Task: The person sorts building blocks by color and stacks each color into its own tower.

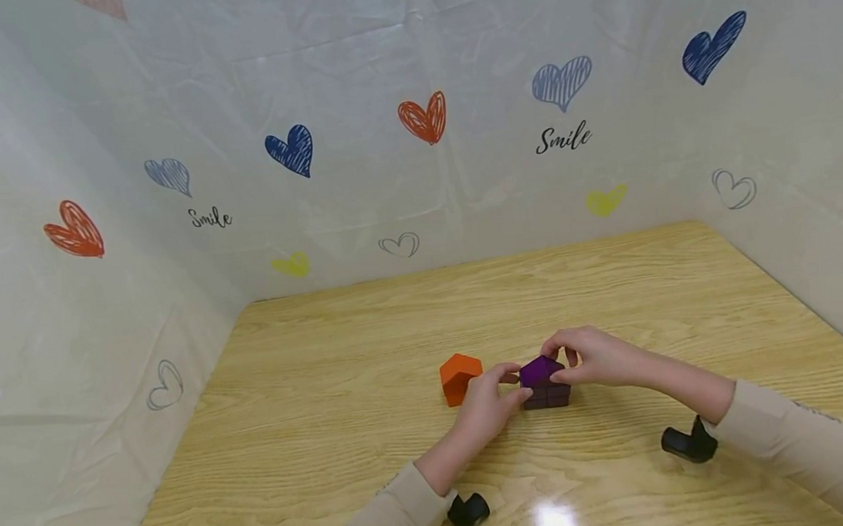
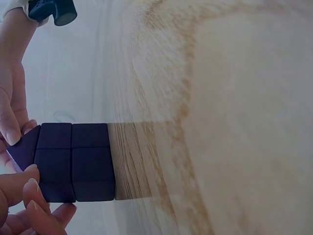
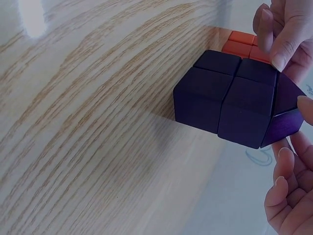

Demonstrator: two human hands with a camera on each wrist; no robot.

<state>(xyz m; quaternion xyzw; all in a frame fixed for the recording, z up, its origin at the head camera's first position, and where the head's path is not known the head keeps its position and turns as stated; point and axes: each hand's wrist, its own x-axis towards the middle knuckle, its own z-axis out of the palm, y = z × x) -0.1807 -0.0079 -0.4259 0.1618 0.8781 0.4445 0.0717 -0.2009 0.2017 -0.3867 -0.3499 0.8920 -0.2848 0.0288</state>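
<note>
A dark purple block house [image 1: 546,394] stands on the table, several cubes stacked with a triangular roof block [image 1: 539,370] on top. My right hand [image 1: 595,356] pinches the roof block between thumb and fingers from the right. From the left, my left hand [image 1: 485,408] holds the upper part of the stack, thumb on the near side. In the left wrist view the cubes [image 2: 73,161] sit flush in two layers under the sloped roof block [image 2: 24,149]. The right wrist view shows the left thumb [image 3: 281,58] at the seam between cubes and roof.
An orange block house [image 1: 457,377] stands just left of the purple one, partly behind the left hand. Wood-grain table [image 1: 339,354] spreads around both. A white sheet printed with hearts [image 1: 355,193] hangs behind and at the sides. Black devices [image 1: 468,512] are strapped at both wrists.
</note>
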